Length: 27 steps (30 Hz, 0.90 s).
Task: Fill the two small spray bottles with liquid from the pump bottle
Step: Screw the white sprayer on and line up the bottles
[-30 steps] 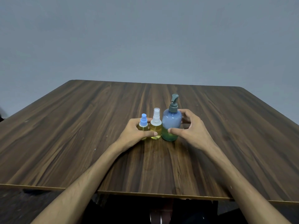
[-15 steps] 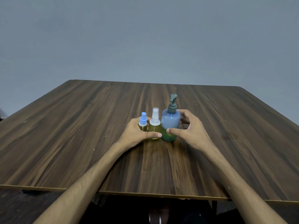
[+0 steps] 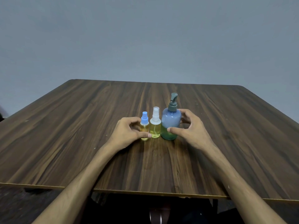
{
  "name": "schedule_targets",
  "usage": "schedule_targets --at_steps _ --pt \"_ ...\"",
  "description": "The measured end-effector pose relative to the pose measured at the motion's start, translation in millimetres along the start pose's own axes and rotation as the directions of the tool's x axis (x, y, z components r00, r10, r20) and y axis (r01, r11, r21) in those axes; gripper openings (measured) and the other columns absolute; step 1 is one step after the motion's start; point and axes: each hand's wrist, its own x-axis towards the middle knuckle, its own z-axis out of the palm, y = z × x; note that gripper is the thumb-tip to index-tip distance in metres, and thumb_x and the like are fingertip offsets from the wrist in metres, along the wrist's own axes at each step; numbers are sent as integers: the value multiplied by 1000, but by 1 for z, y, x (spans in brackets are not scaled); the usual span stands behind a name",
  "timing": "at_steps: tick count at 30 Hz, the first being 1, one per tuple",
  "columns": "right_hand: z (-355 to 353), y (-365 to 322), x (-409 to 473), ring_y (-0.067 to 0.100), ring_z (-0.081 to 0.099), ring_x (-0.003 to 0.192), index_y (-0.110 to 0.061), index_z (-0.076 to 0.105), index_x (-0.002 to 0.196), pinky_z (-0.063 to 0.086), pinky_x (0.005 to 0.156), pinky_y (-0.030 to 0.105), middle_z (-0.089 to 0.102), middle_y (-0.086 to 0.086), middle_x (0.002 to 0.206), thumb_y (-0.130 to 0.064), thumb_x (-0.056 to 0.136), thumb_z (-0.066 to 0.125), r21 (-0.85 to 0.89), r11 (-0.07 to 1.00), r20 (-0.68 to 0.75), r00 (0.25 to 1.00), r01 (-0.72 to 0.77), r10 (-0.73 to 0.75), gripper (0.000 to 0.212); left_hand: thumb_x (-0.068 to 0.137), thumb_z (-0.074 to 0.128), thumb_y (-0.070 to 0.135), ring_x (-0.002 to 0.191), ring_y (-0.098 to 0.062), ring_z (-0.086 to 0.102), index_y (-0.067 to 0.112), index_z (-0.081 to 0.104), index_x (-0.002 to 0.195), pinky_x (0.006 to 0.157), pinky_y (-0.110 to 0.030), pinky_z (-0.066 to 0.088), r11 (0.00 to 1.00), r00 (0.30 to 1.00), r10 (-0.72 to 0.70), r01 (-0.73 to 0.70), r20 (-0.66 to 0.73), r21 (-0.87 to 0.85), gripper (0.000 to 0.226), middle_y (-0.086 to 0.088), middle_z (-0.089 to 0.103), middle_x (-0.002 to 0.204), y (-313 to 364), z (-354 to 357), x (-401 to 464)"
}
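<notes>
Wooden table (image 3: 64,135): left hand (image 3: 125,135) around blue-capped spray bottle (image 3: 144,126), right hand (image 3: 191,131) around pump bottle (image 3: 171,122).

Three bottles (image 3: 155,125) stand touching in a row mid-worktop (image 3: 64,135), flanked by both hands (image 3: 127,133); far, left and right worktop lie open.

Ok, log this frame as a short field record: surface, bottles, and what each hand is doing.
surface: wooden table
blue-capped spray bottle: upright, yellow liquid, leftmost
white-capped spray bottle: upright, yellow liquid, middle
pump bottle: upright, green liquid low in it, rightmost
left hand: fingers curled round the blue-capped spray bottle
right hand: thumb and fingers curled round the pump bottle
caps: all on
</notes>
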Motion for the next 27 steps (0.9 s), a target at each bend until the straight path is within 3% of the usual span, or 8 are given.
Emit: schedule_targets --at_steps 2,5,9,12,17,21,27 --pt "0 1 0 6 61 119 -24 57 138 47 81 12 64 -8 136 -21 79 91 -1 1000 0 1000 2 -2 69 62 102 25 63 -7 59 20 81 90 63 -19 47 1000 999 11 -10 -31 24 35 -2 72 69 0 1 2" --pt "0 1 0 4 61 118 -24 58 138 46 80 10 64 -9 135 -21 79 91 -4 1000 -4 1000 6 -6 68 59 103 36 66 -12 60 24 80 88 67 -30 49 1000 999 18 -17 -45 23 39 -12 73 74 -5 1 6" --pt "0 1 -1 2 61 117 -24 58 138 46 78 9 64 -10 134 -21 79 91 -1 1000 -8 1000 9 -9 68 66 100 20 54 2 54 16 81 93 61 -13 43 999 998 33 -33 -48 8 34 15 65 60 -6 2 9" --pt "1 3 0 5 61 117 -23 57 139 46 81 11 64 -8 135 -21 79 91 3 1000 -8 1000 8 -8 69 72 97 15 51 3 53 16 80 95 61 -9 42 999 999 36 -37 -19 -2 29 19 65 60 -8 2 12" --pt "2 5 0 4 60 118 -23 56 139 45 83 10 63 -9 136 -20 79 90 8 1000 -2 1000 10 -10 69 74 96 21 62 1 59 17 81 99 69 -18 49 999 999 46 -46 8 -16 29 0 77 77 -11 0 13" --pt "1 4 1 6 60 120 -24 55 141 45 83 11 62 -9 136 -18 81 89 8 1000 15 1000 16 -16 69 78 93 10 62 4 65 8 80 101 68 -12 49 998 999 37 -37 20 -42 27 9 77 78 -13 1 14" --pt "-1 5 4 3 62 120 -26 57 138 51 85 14 66 -13 131 -15 81 85 8 999 43 998 50 -50 65 80 91 9 74 -1 73 9 80 107 74 -14 53 998 999 36 -35 27 -46 29 3 82 90 -13 1 13"
